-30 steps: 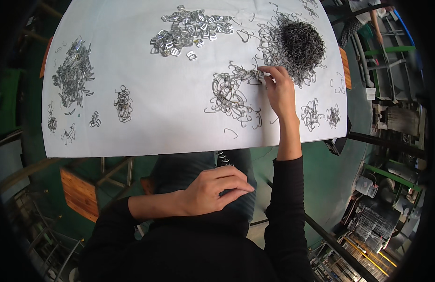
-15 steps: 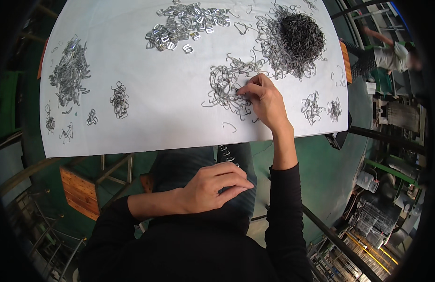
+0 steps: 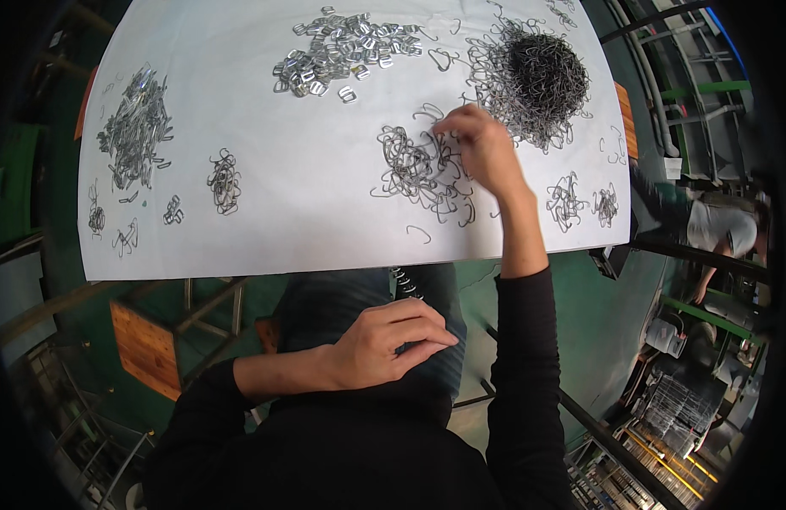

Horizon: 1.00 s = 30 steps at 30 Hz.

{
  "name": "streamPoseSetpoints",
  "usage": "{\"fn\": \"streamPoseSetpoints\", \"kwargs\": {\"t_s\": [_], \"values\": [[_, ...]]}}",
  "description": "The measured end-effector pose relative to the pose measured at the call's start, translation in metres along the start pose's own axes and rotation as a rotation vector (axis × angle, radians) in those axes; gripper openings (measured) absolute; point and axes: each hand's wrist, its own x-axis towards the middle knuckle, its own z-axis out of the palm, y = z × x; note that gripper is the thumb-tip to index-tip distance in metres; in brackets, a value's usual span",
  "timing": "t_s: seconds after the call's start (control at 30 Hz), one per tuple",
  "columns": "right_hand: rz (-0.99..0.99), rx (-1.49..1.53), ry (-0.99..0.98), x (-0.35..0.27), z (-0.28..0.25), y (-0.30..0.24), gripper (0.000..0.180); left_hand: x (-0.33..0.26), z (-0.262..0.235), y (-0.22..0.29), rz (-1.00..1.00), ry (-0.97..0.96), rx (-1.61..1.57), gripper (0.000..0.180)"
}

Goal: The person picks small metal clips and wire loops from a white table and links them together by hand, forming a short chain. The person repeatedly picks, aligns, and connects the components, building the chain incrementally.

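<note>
My right hand (image 3: 488, 151) reaches over the white table, its fingers curled down at the upper right edge of a loose spread of bent wire hooks (image 3: 403, 166). It is slightly blurred, and whatever its fingertips hold cannot be made out. Over my lap, my left hand (image 3: 388, 342) is closed, thumb and fingertips pressed together; anything between them is too small or hidden to name. A row of pale curved pieces (image 3: 403, 280) shows on the dark trousers just beyond it. One single hook (image 3: 419, 233) lies apart, closer to the table's front edge.
Behind my right hand rises a dense dark heap of hooks (image 3: 547, 72). Flat metal buckles (image 3: 346, 51) are piled at the far middle, narrow metal pieces (image 3: 136, 127) at the left. Smaller clusters (image 3: 225, 183) lie along the front. A person (image 3: 723, 228) is beyond the table's right side.
My right hand has shifted away from me, toward the far edge of the loose hooks. My left hand keeps its place over my lap. The person at the right has moved.
</note>
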Motion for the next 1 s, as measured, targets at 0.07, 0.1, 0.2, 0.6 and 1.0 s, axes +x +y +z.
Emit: {"fn": "streamPoseSetpoints", "kwargs": {"t_s": [0.07,0.1,0.2,0.6,1.0], "values": [[0.014,-0.052,0.118,0.016,-0.011,0.014,0.035,0.0,-0.001,-0.001,-0.001,-0.011,0.002,0.017],[0.018,-0.105,0.131,0.027,-0.016,0.023,0.034,0.0,-0.001,0.0,0.001,-0.011,0.013,0.017],[0.009,-0.184,0.14,0.066,-0.018,0.05,0.03,0.001,-0.001,0.002,0.001,-0.011,0.029,0.017],[-0.025,-0.337,-0.061,0.003,-0.011,0.041,0.042,0.008,-0.005,-0.003,-0.013,0.021,-0.021,0.017],[0.017,-0.137,0.047,0.054,-0.009,0.007,0.009,0.002,-0.002,0.0,0.009,0.044,0.001,0.016]]}}
